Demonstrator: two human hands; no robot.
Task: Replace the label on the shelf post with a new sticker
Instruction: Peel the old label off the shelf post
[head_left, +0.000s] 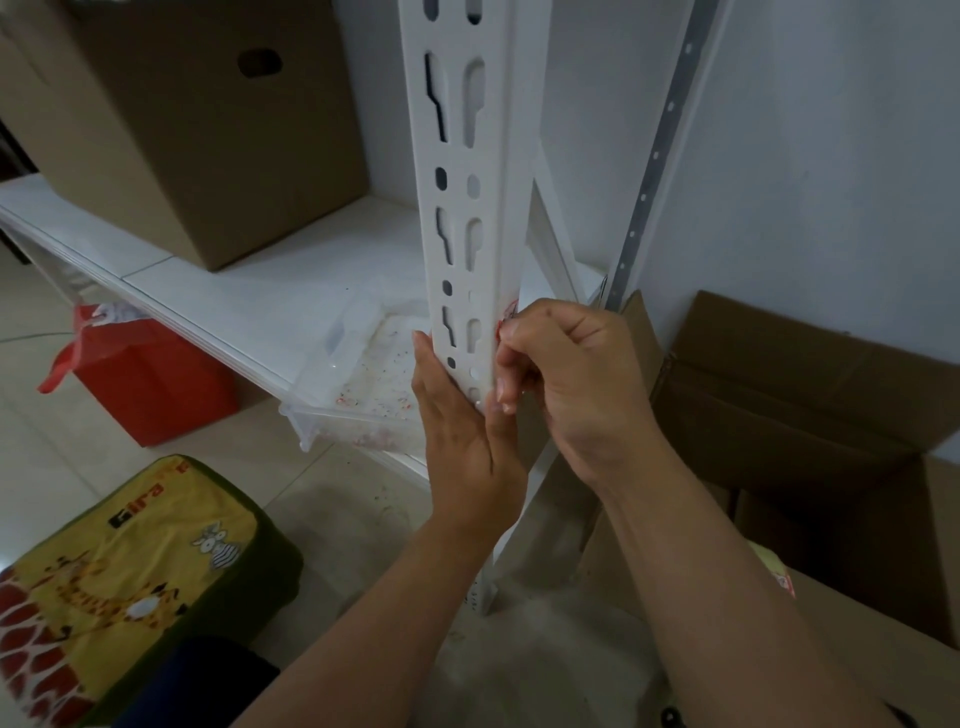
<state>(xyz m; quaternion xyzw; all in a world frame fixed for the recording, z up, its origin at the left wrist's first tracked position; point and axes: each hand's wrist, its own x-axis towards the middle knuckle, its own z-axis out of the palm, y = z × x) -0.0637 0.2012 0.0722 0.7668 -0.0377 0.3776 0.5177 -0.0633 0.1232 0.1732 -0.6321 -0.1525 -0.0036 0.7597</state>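
Meanwhile left hand (460, 431) braces post (467, 208); right hand (566, 374) pinches sticker (506, 317).

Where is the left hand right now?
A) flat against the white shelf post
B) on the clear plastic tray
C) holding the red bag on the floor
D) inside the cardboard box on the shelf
A: the left hand lies with straight fingers along the shelf post, beside the right hand.
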